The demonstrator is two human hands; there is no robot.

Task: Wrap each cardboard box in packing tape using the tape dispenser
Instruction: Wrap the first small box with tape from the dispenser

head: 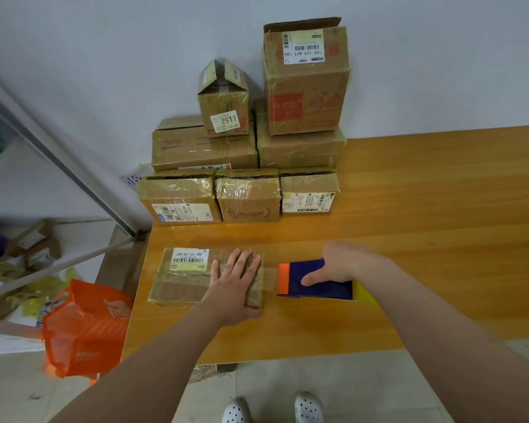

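A flat cardboard box [184, 277] with a white barcode label lies near the table's front left corner. My left hand [237, 282] presses flat on its right end, fingers straight. Just right of the box, my right hand [338, 264] grips a tape dispenser [315, 280] that is dark blue with an orange front and a yellow rear. A strip of clear tape [269, 277] runs from the dispenser's orange end onto the box's right edge.
Several taped cardboard boxes [248, 193] are stacked against the wall at the back left of the wooden table [425, 224]. An orange plastic bag [86, 328] and more parcels sit on the floor to the left, beside a slanted metal bar.
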